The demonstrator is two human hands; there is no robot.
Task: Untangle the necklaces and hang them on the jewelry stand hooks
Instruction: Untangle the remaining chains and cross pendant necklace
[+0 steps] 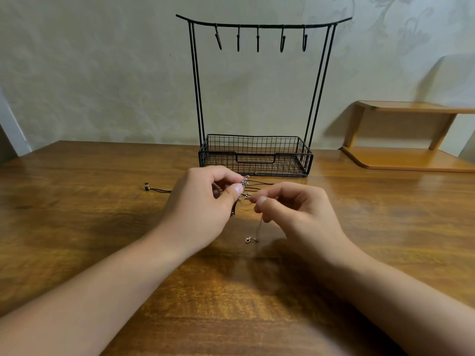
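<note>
Both bare forearms reach over the wooden table (77,227) toward the jewelry stand (257,155). Just in front of the stand's wire basket, the left hand (203,204) pinches a small knot of tangled necklaces (245,188) between thumb and curled fingers, silver beaded pieces showing at the fingertips. The right hand (295,209) pinches a fine pale chain (259,222) that hangs down to a clasp (250,239) lying on the table. A dark cord (158,190) with a beaded end trails left of the stand along the tabletop. All five hooks (257,38) on the top bar hang bare, with open table on both sides. How the strands cross inside the knot is too small to make out. A wooden shelf (411,158) right of the stand is cut off by the frame edge.
</note>
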